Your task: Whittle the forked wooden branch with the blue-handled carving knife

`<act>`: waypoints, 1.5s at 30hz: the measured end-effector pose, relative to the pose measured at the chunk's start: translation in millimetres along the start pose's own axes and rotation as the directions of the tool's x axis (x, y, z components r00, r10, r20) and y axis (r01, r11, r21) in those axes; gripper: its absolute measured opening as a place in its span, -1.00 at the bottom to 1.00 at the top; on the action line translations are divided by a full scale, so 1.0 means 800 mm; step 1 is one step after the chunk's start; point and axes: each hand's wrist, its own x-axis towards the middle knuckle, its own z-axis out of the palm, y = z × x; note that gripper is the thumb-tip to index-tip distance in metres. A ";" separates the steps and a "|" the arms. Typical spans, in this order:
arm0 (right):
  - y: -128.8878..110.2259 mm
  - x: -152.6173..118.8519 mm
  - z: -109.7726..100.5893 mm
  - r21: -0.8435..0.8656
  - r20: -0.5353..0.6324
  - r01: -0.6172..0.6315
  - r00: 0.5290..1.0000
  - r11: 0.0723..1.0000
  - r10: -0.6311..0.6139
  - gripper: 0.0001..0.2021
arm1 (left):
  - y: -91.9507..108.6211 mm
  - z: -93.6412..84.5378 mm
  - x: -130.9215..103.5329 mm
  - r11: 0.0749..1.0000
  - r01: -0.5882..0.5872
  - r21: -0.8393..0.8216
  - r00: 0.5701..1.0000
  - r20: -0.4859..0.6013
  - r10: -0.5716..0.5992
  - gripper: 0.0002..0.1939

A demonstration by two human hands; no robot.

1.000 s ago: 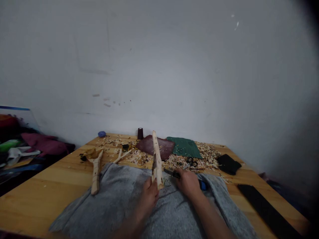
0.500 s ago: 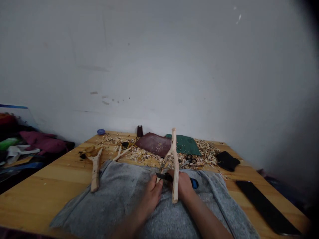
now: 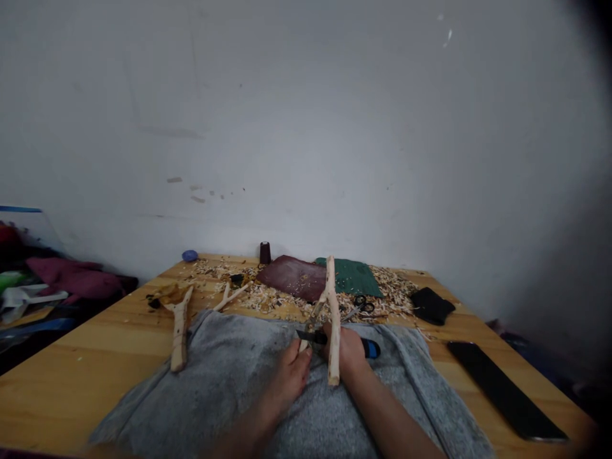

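My left hand is closed round the lower end of one arm of a pale forked branch, over a grey cloth. My right hand grips a knife with a black and blue handle; its dark blade lies against the branch just above my left fingers. The thick stem of the branch rises upright and its other arm passes in front of my right hand, hiding part of the fingers.
Another forked branch lies left of the cloth, a thin forked stick behind it. Wood shavings, maroon leather, green leather, scissors and a thread spool are at the back. A black phone is at right.
The top of the branch has dipped slightly. The whole view has shifted a little, so things appear slightly further left. Both hands keep their grips.
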 end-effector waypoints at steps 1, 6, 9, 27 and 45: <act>0.000 0.001 0.000 -0.005 -0.004 -0.002 1.000 1.000 0.002 -0.76 | -0.001 0.000 0.001 0.999 -0.024 0.037 1.000 -0.012 0.024 -0.76; 0.002 0.001 -0.003 -0.040 -0.055 -0.022 0.998 0.999 0.020 -0.71 | 0.001 0.006 0.001 0.999 -0.010 0.051 1.000 -0.023 0.011 -0.64; 0.001 0.000 -0.006 -0.061 -0.099 -0.042 0.994 0.997 0.036 -0.70 | 0.007 0.009 0.001 0.996 0.065 -0.059 0.998 -0.018 -0.066 -0.60; 0.016 -0.005 -0.001 0.067 -0.189 0.016 0.982 0.998 -0.003 -0.77 | 0.008 0.009 0.000 0.976 0.044 -0.215 0.997 -0.051 -0.056 -0.54; 0.026 -0.006 -0.011 0.108 -0.095 0.102 0.991 0.989 -0.092 -0.74 | 0.015 0.001 -0.002 0.960 -0.080 -0.267 0.994 0.049 0.096 -0.61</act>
